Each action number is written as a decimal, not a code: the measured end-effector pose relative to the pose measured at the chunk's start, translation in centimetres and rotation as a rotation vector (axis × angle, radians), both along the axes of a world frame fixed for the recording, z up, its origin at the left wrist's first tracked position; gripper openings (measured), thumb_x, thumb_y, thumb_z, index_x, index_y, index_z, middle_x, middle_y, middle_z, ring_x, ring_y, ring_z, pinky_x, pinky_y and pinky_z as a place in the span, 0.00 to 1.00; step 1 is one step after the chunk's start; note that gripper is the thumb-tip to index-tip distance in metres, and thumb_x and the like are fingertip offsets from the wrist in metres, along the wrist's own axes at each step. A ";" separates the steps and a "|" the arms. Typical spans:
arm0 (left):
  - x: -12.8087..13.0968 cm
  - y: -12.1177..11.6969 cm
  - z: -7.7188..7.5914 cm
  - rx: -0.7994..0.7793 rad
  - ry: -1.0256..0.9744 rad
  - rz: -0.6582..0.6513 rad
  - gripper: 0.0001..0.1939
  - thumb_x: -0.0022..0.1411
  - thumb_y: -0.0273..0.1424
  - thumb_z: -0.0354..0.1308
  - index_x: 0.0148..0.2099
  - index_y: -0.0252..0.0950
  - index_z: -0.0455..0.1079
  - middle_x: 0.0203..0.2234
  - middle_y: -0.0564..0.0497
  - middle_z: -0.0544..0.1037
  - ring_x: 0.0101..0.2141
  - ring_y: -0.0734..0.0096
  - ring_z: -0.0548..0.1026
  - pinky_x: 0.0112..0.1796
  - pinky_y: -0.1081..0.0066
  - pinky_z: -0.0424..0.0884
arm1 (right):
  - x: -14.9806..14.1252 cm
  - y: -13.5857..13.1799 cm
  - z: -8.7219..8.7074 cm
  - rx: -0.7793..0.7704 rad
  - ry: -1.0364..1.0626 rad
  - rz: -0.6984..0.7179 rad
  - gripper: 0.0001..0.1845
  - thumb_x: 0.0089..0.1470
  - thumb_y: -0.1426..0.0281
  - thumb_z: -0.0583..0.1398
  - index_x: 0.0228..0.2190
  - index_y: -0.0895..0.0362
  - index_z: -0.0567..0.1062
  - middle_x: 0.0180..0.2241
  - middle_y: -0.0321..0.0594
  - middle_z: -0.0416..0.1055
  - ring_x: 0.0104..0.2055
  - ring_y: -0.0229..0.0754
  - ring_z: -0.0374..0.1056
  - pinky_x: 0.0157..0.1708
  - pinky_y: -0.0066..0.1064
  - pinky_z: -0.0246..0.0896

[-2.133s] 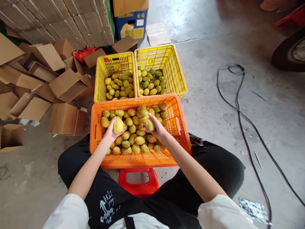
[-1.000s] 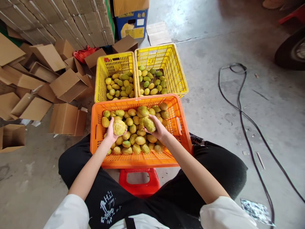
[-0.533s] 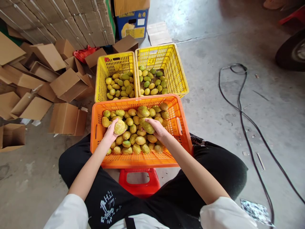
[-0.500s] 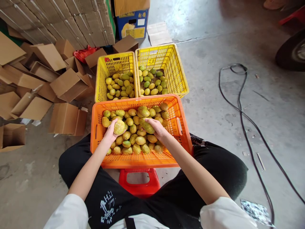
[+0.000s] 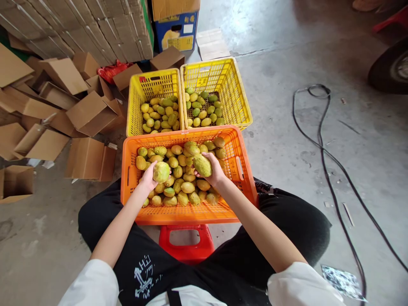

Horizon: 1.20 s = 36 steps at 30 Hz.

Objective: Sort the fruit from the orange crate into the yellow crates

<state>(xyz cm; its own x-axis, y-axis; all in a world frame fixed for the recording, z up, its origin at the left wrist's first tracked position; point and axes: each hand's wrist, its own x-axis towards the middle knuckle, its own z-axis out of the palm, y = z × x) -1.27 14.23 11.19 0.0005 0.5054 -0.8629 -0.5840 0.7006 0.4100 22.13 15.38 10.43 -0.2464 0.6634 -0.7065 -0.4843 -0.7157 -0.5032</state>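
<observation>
Yellow-green fruits (image 5: 161,172) (image 5: 202,166) rest in half-curled fingers (image 5: 211,157).

Holds a pale yellow-green fruit (image 5: 161,172) in the left hand (image 5: 149,176) and a darker green fruit (image 5: 202,165) in the right hand (image 5: 216,170), well apart, above more fruit (image 5: 188,187) in an orange basket (image 5: 185,217). Has a left yellow basket (image 5: 134,106) and a right yellow basket (image 5: 236,93), each part-filled, on the far side; a red stool (image 5: 188,255) between the legs (image 5: 293,216); cardboard boxes (image 5: 91,114) at left, a black cable (image 5: 321,148) at right.
</observation>
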 end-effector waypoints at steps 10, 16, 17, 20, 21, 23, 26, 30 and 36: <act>-0.1 -0.7 -0.2 0.193 0.055 -0.074 0.11 0.58 0.32 0.70 0.39 0.34 0.73 0.30 0.49 0.80 0.32 0.65 0.82 0.40 0.65 0.81 | -0.4 -0.1 0.7 0.081 -0.001 -0.009 0.21 0.60 0.53 0.53 0.37 0.54 0.78 0.28 0.42 0.80 0.30 0.45 0.75 0.25 0.31 0.67; -0.3 -0.3 -0.3 0.179 0.147 0.057 0.06 0.60 0.28 0.67 0.39 0.35 0.75 0.32 0.52 0.80 0.30 0.73 0.79 0.42 0.70 0.79 | -0.4 0.3 0.4 0.041 -0.019 -0.064 0.20 0.59 0.52 0.55 0.38 0.52 0.78 0.29 0.42 0.80 0.34 0.50 0.76 0.30 0.37 0.73; -0.4 -0.2 -0.3 0.159 0.149 0.082 0.05 0.61 0.28 0.66 0.40 0.35 0.75 0.33 0.52 0.80 0.31 0.74 0.79 0.42 0.70 0.80 | -0.4 0.3 0.2 0.036 -0.015 -0.079 0.19 0.59 0.52 0.56 0.38 0.52 0.77 0.29 0.41 0.79 0.34 0.50 0.76 0.30 0.38 0.74; -0.4 0.0 -0.3 0.152 0.116 0.087 0.07 0.65 0.31 0.63 0.44 0.36 0.77 0.35 0.51 0.82 0.32 0.72 0.80 0.42 0.68 0.80 | -0.5 0.1 -0.1 0.029 -0.009 -0.104 0.13 0.58 0.54 0.61 0.35 0.50 0.74 0.28 0.37 0.77 0.33 0.47 0.77 0.31 0.36 0.75; -0.4 0.0 -0.3 0.157 0.107 0.067 0.08 0.65 0.32 0.62 0.46 0.36 0.77 0.36 0.50 0.82 0.33 0.70 0.80 0.41 0.67 0.80 | -0.5 0.1 -0.2 0.023 -0.014 -0.109 0.12 0.57 0.55 0.63 0.35 0.50 0.73 0.28 0.36 0.76 0.32 0.46 0.76 0.30 0.35 0.75; -0.2 -0.2 -0.3 0.156 0.095 0.009 0.12 0.66 0.36 0.61 0.47 0.35 0.78 0.35 0.47 0.82 0.34 0.66 0.81 0.39 0.66 0.81 | -0.5 0.0 -0.3 0.008 -0.025 -0.117 0.11 0.55 0.59 0.66 0.34 0.50 0.72 0.28 0.34 0.76 0.30 0.44 0.76 0.28 0.33 0.75; 0.2 -0.6 -0.2 0.143 0.042 -0.089 0.17 0.66 0.42 0.60 0.49 0.35 0.78 0.33 0.45 0.82 0.36 0.59 0.83 0.35 0.66 0.81 | -0.3 0.0 -0.4 -0.027 -0.012 -0.096 0.10 0.56 0.61 0.65 0.33 0.52 0.71 0.26 0.36 0.76 0.27 0.43 0.74 0.25 0.32 0.74; 0.3 -1.0 -0.1 0.178 -0.008 -0.172 0.20 0.61 0.44 0.66 0.48 0.34 0.76 0.34 0.42 0.82 0.38 0.54 0.83 0.34 0.64 0.81 | 0.0 0.2 -0.5 -0.079 0.040 -0.053 0.12 0.58 0.57 0.61 0.32 0.54 0.72 0.23 0.39 0.75 0.24 0.43 0.73 0.19 0.30 0.69; -0.1 -1.0 -0.6 0.290 0.035 -0.105 0.14 0.56 0.32 0.69 0.44 0.33 0.74 0.35 0.44 0.82 0.36 0.61 0.82 0.41 0.62 0.80 | 0.0 0.5 -0.5 -0.053 0.071 -0.059 0.18 0.61 0.55 0.55 0.29 0.55 0.72 0.20 0.41 0.73 0.17 0.40 0.66 0.13 0.28 0.59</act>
